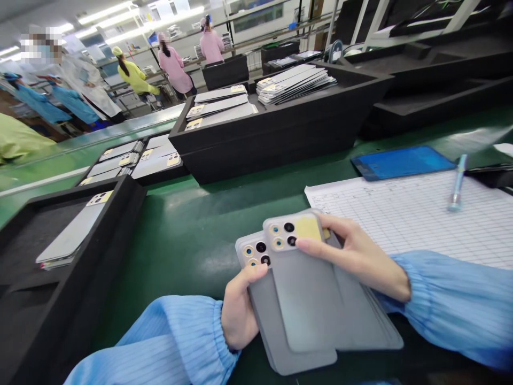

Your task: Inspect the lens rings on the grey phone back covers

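Several grey phone back covers are fanned out in front of me, each with a block of camera rings at its top. My left hand (242, 307) grips the lower-left phone back covers (294, 358) by their edge, its thumb beside the camera rings. Pinched at the top between thumb and fingers of my right hand (356, 248) is another phone back cover (310, 299), lying over the others and bearing a yellow patch beside its rings. More covers stick out under it to the right. The fingers beneath the stack are hidden.
A deep black tray (272, 139) with stacked covers stands ahead. Another black tray (132, 214) is at left, a smaller tray (160, 179) behind it. On the right lie a lined paper sheet (385, 219), a pen (457, 184) and a blue tablet-like panel (404, 162). People work beyond.
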